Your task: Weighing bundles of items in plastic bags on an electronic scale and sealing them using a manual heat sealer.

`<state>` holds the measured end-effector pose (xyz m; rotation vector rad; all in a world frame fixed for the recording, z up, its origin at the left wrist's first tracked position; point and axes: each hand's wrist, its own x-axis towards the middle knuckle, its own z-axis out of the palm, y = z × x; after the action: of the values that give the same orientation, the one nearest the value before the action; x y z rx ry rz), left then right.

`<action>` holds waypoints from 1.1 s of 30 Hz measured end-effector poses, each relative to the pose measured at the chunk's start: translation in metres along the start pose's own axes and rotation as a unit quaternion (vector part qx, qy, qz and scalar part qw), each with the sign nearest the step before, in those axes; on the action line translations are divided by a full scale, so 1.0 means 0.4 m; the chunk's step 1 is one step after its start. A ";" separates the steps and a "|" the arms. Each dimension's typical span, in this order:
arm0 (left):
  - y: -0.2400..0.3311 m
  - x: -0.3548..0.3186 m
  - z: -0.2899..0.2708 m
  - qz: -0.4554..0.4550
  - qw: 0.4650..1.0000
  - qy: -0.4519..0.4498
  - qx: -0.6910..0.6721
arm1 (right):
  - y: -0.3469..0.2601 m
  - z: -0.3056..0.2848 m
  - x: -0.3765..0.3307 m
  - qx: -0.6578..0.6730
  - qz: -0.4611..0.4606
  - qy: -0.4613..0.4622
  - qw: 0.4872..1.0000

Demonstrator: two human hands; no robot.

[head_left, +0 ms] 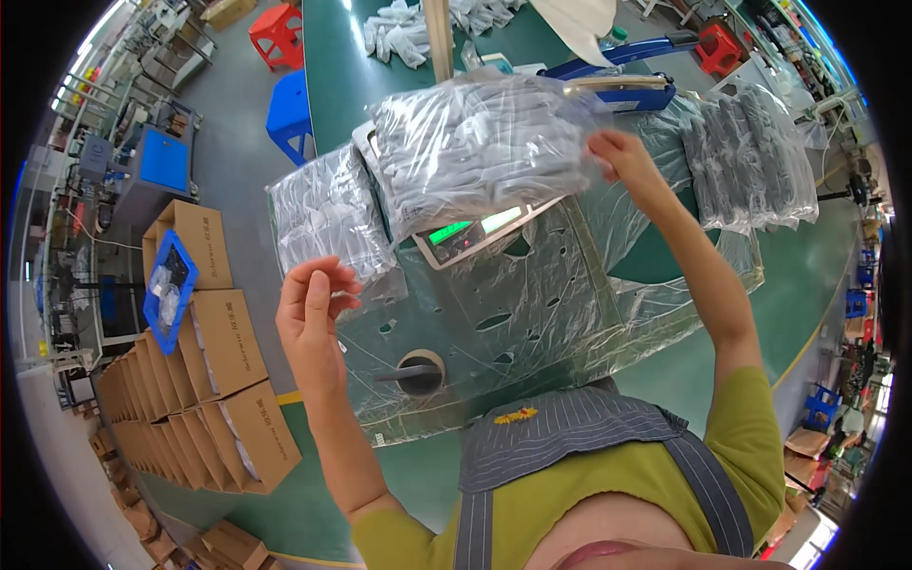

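Note:
A clear plastic bag packed with grey, folded pieces (484, 142) lies on a digital scale (446, 249), whose lit display shows below the bag. At the bag's right edge is my right hand (619, 160), its fingers curled in a pinch at the plastic; slight blur softens the contact. My left hand (318, 302) hovers over the table's left side, fingers loosely bent and apart, nothing seen in it. Just beyond it lies a second filled bag (332, 214), left of the scale. Several more filled bags (750, 157) stand together at the right.
Clear plastic sheeting covers the green table (456, 332), with a tape roll (421, 373) near its front edge. A blue long-armed tool, apparently a bag sealer (627, 95), stands behind. Loose grey pieces (397, 36) lie farther back. Cartons (233, 342), a blue tray (171, 293) and stools (289, 116) are at left.

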<state>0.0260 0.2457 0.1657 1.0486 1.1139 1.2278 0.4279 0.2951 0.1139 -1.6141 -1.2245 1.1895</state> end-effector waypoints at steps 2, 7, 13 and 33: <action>0.034 0.029 0.062 0.024 0.999 -0.006 0.039 | -0.145 0.018 0.008 -0.049 -0.118 0.014 0.992; 0.106 0.143 0.349 0.167 0.975 -0.007 0.145 | -0.450 -0.064 -0.161 -0.031 -0.365 -0.103 0.925; 0.029 0.293 0.722 -0.053 0.966 -0.202 -0.154 | -0.461 -0.266 -0.171 -0.003 -0.399 -0.142 0.906; -0.320 0.018 0.838 0.190 0.904 -0.358 0.138 | -0.119 -0.591 -0.262 -0.127 -0.264 -0.049 0.955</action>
<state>0.3775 0.2433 0.0928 1.8152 0.5166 0.8450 0.6332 0.1955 0.2447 -1.2822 -1.7933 0.8003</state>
